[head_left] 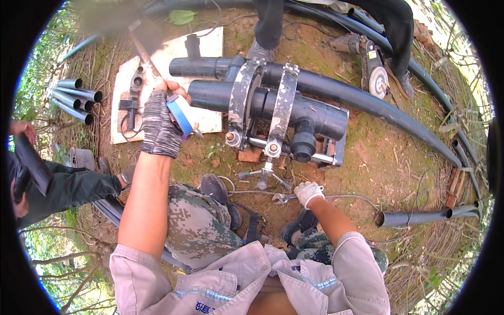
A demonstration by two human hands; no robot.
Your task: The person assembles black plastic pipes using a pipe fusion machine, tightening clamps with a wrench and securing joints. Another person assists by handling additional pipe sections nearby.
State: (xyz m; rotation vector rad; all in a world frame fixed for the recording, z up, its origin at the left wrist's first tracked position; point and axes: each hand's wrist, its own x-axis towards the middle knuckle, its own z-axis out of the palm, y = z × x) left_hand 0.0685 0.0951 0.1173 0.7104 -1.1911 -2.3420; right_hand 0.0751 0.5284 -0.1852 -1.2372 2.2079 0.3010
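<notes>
My left hand, in a grey striped fingerless glove, is closed beside a round blue-and-white thing whose kind I cannot make out. The end of a wooden tool handle reaches its fingers; what exactly they grip is unclear. To its right, a pipe clamping machine with two paint-spotted rings holds a short black pipe and a black tee fitting. Below the machine's spoked screw handle, my right hand, in a white glove, is closed on an adjustable wrench.
A pale board bears a dark handheld tool with a cord. Long black pipes curve across the dirt. An angle grinder lies near one person's legs. At left, another person holds a black pipe piece.
</notes>
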